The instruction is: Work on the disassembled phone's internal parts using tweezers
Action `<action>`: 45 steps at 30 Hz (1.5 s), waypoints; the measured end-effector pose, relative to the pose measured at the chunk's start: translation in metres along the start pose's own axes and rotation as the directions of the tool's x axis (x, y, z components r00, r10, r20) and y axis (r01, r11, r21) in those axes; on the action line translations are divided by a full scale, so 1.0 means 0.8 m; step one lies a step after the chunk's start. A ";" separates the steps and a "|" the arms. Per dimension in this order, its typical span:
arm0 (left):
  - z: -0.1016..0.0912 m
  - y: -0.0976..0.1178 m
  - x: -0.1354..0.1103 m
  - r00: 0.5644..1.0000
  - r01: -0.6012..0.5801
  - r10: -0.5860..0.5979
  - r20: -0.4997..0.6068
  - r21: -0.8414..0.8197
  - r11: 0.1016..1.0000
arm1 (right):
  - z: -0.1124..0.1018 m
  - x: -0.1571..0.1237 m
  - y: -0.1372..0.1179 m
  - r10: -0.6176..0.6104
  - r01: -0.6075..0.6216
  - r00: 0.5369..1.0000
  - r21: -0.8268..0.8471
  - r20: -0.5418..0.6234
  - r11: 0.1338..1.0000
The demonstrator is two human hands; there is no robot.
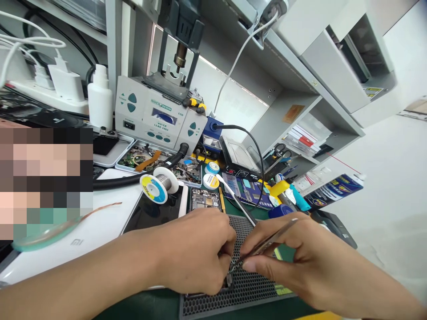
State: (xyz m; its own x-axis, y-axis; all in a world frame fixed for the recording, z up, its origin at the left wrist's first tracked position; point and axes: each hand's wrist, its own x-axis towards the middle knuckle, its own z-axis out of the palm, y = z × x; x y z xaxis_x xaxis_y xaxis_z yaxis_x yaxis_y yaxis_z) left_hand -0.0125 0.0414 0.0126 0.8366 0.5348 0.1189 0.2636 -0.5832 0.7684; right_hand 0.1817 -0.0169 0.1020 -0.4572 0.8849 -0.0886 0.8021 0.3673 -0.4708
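My right hand [293,258] grips metal tweezers [275,234] between thumb and fingers, with the tips pointing down and left. The tips come close to my left hand [196,251]; whether they touch anything there I cannot tell. My left hand is closed, fingers curled, over a dark electronic device [229,280]. That device lies on a black honeycomb-patterned mat [256,289] and is mostly covered by the hand. What the left fingertips pinch is hidden. Just behind stands an opened phone [204,200] with its circuit board exposed.
A spool of solder wire [154,189] rests on a dark-screened device [151,218]. Behind are a rework station [160,120], a tray of circuit boards [133,160] and a white bottle [100,98]. A black cable [262,155] arcs behind my right hand. Shelving [287,93] overhangs the bench.
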 end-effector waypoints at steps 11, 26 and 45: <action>0.000 -0.004 -0.001 0.996 0.071 -0.071 0.051 0.004 0.997 | 0.036 -0.018 0.086 0.077 -0.016 0.995 0.689 -0.058 0.724; 0.016 -0.014 -0.004 0.992 0.122 -0.122 0.032 -0.016 0.992 | 0.049 -0.036 0.093 0.010 0.069 0.989 0.518 -0.149 0.852; 0.012 -0.006 -0.004 0.987 0.150 -0.150 0.056 0.003 0.989 | 0.050 -0.033 0.088 -0.054 0.149 0.978 0.493 -0.202 0.857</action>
State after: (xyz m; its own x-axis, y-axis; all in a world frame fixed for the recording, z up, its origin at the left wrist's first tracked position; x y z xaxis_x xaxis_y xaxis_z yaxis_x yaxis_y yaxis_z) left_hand -0.0120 0.0366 0.0024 0.8134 0.5808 -0.0328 0.3871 -0.4983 0.7758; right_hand 0.2348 -0.0255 0.0363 -0.4125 0.9035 0.1163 0.4300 0.3056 -0.8495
